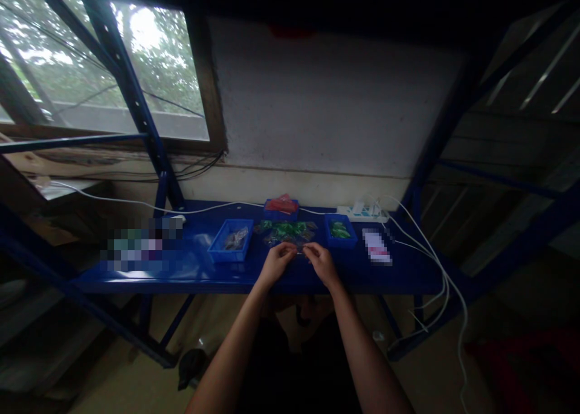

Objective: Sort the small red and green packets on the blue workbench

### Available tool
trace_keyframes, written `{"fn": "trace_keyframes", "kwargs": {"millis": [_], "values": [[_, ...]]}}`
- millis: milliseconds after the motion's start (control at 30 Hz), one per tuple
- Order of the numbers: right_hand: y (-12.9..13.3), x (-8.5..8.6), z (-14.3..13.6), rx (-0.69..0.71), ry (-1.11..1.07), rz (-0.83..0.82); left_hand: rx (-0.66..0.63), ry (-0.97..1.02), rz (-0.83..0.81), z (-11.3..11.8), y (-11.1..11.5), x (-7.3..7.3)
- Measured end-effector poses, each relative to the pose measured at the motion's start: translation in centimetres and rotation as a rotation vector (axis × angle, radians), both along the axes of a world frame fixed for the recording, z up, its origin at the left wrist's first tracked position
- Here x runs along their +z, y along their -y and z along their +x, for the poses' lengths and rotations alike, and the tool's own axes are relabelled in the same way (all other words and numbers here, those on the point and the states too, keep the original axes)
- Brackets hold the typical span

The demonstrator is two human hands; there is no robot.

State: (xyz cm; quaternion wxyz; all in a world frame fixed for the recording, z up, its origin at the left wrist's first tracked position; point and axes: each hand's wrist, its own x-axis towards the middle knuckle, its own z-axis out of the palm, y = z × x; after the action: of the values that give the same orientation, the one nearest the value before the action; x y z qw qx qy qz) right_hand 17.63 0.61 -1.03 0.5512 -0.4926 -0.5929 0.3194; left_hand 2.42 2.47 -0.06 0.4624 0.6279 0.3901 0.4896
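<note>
Over the middle of the blue table (181, 263), near its front, my left hand (280, 261) and my right hand (321, 261) face each other, fingertips pinched close together. Something small and pale shows between them, too small to make out. Just beyond my fingers lie several clear packets with green contents (286, 228). To the left stands a blue tray (231, 257) holding clear plastic and dark pieces. On the right, another blue tray (343, 242) contains green pieces. A third blue tray (274, 214) at the back carries red plastic (281, 204).
A white power strip (365, 216) with plugs lies at the back right, its white cables (441, 263) hanging over the right side. A pixelated flat item (377, 246) rests nearby. More pixelated things (136, 249) are at the left. Blue uprights (131, 87) frame the table.
</note>
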Motion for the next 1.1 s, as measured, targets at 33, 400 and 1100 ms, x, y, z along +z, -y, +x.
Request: {"fn": "trace_keyframes", "kwargs": {"millis": [33,400,1100], "values": [[-0.1,0.0,0.0,-0.022,0.008,0.017,0.006,0.013,0.0,0.0,0.0,0.0],[0.1,-0.1,0.0,0.045,-0.102,-0.018,0.067,0.015,0.034,0.0,-0.2,0.0],[0.1,-0.1,0.1,0.098,-0.124,0.048,0.046,0.005,-0.024,0.2,0.5,0.8]]}}
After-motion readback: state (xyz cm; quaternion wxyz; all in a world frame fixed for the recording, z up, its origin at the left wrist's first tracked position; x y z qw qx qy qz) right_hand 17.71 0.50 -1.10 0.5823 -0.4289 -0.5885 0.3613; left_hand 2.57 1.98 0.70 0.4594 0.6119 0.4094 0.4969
